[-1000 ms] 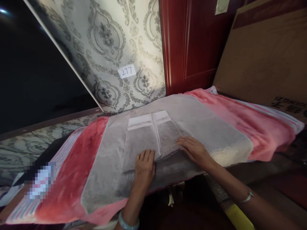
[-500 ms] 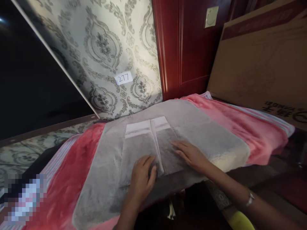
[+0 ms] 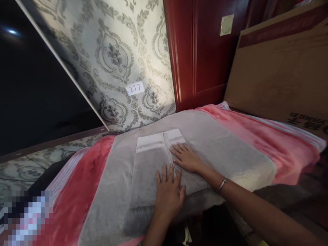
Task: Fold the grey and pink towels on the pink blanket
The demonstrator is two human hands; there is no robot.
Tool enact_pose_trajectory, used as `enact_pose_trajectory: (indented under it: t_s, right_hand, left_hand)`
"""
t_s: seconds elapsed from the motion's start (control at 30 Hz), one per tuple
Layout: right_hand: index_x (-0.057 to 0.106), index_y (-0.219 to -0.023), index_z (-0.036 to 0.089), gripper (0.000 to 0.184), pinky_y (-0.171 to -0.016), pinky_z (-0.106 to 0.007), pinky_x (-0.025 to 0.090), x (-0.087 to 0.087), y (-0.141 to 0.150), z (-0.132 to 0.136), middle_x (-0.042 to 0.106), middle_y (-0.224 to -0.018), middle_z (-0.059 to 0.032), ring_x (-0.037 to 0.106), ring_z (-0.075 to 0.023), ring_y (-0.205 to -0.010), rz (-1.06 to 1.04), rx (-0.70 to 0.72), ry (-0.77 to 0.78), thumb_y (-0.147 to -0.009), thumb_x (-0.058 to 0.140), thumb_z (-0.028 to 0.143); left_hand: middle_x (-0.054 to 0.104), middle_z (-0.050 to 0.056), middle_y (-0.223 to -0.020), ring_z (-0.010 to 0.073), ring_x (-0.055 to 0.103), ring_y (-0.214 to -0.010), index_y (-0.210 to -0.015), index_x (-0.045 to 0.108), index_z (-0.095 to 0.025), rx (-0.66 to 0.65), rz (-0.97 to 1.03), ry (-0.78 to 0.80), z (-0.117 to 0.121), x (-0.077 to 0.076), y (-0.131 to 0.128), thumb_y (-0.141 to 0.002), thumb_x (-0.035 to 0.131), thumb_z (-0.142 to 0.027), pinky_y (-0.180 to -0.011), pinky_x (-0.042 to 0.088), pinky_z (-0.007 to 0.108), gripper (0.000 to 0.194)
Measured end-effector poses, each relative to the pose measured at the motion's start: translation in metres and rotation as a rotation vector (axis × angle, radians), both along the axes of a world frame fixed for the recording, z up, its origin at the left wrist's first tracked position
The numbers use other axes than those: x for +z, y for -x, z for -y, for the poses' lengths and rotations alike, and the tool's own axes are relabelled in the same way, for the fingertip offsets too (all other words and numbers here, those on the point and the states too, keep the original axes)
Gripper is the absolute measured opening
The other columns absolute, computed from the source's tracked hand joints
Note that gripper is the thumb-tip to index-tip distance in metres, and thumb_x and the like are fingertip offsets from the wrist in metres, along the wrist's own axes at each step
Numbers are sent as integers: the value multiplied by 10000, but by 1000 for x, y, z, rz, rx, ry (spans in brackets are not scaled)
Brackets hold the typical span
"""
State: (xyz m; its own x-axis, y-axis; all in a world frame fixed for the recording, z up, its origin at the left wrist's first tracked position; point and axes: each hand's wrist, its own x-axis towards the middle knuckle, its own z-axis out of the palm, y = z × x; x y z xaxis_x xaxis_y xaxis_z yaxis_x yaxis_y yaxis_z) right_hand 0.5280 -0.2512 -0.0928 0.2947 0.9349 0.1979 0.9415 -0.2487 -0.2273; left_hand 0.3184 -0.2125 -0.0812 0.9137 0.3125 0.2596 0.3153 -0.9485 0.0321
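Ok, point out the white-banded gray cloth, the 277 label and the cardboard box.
White-banded gray cloth point(image 3: 147, 176), head view: its left half.
277 label point(image 3: 135, 88), head view: middle of its face.
Cardboard box point(image 3: 276, 73), head view: its broad side.

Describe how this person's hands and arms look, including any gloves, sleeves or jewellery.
The left hand and right hand are ungloved. No sleeves show on the visible parts of the forearms. A thin, silver-coloured bracelet circles the right arm near the wrist.
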Motion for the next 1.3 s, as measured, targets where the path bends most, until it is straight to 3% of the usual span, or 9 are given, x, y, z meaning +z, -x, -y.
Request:
enact_pose_trajectory:
  t_s: [0.17,0.3,0.43,0.63,0.9,1.07,1.17,1.3]
  right_hand:
    - [398,-1545,252,576,-1199,-547,227,13,-3,-5,293,-1618,-81,206,-312,-1505,-48,15,43,-1006,429,453]
    - [439,-1517,203,547,-1186,-530,256,37,9,-21,338,-1593,-141,255,-302,-1491,-82,-4,23,-1010,436,408]
    - [364,-1559,243,607,-1209,-547,181,51,28,-51,225,-1639,-114,155,-300,-1519,-80,114,20,-1003,455,469]
    - [379,-1553,235,635,-1199,-548,197,40,12,-96,248,-1632,-106,184,-296,-1513,-117,88,102,-994,425,535]
    - [379,-1550,216,594,-1192,-521,200,27,-26,-130,263,-1631,-92,227,-301,-1495,-109,-62,51,-1011,384,466]
    - [475,-1477,144,492,-1159,-372,269,29,-36,-136,426,-1547,-122,365,-236,-1407,-120,-164,-28,-1036,337,312]
    - [560,-1400,121,464,-1107,-383,328,31,-40,-135,541,-1420,-161,436,-269,-1317,-137,-275,-58,-1030,305,239]
    - [648,-1321,179,419,-1017,-400,405,35,-43,-137,591,-1322,-166,485,-307,-1232,-167,-351,-57,-1014,376,270]
  left_hand:
    - [457,113,-1549,372,371,-1443,-1424,536,-247,-25,115,-10,1,-3,1,-917,547,-348,-1128,352,661,518]
    - [577,155,-1433,287,526,-1331,-1437,496,-143,-87,250,15,-6,5,15,-941,503,-291,-1082,467,530,518]
    - [576,160,-1431,302,525,-1329,-1425,511,-159,18,286,-83,-20,8,33,-951,478,-285,-1098,421,591,492]
    - [483,169,-1514,427,426,-1386,-1435,535,-268,113,199,-237,-30,-16,42,-869,603,-334,-1032,402,671,574]
    - [493,140,-1513,383,412,-1400,-1427,543,-276,106,271,-261,-29,-26,42,-831,610,-267,-1056,393,626,600]
    - [474,124,-1532,377,384,-1422,-1426,536,-273,95,300,-219,-28,-26,44,-832,615,-284,-1077,367,622,600]
    - [486,103,-1527,358,401,-1414,-1408,550,-270,46,341,-161,-26,-23,48,-843,619,-309,-1108,347,593,570]
    - [559,88,-1459,314,472,-1344,-1315,608,-254,-70,394,-70,-20,-23,52,-852,624,-282,-1064,424,499,464]
